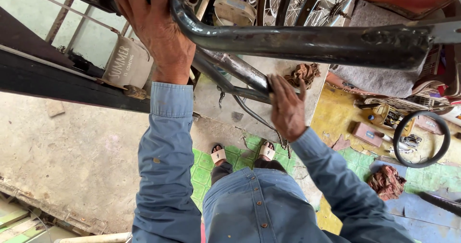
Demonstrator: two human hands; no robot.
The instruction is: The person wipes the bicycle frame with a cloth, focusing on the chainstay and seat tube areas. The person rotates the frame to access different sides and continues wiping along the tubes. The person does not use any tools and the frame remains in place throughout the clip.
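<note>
Far left: bare concrete floor [72, 147], with a dark beam [57, 82] crossing it at a slant.

Left hand [156, 29]: raised high, fingers curled over the upper end of the bike frame [297, 43] where the thick black tube bends. Closed grip on metal; fingertips hidden behind the tube. Judged a steadying hold, taking the frame's weight from above. A grey cloth pouch [127, 63] hangs just beside the wrist.

Centre: frame sits lifted off the floor, directly in front of the person, its thick tube running right across the top of the view. Thinner tubes branch down beneath it. Feet in pale sandals [242, 152] stand on a green mat [211, 168] below.

Right hand [287, 109]: lower, wrapped round one thin lower tube, thumb up along it. Closed on the frame too. Two grips at different heights likely stop the frame twisting.

Right: spoked wheels [307, 3] behind the frame at top. On the floor, a black tyre [421, 138] lies flat, a brown rag [388, 181] near it, small boxes and clutter alongside.
</note>
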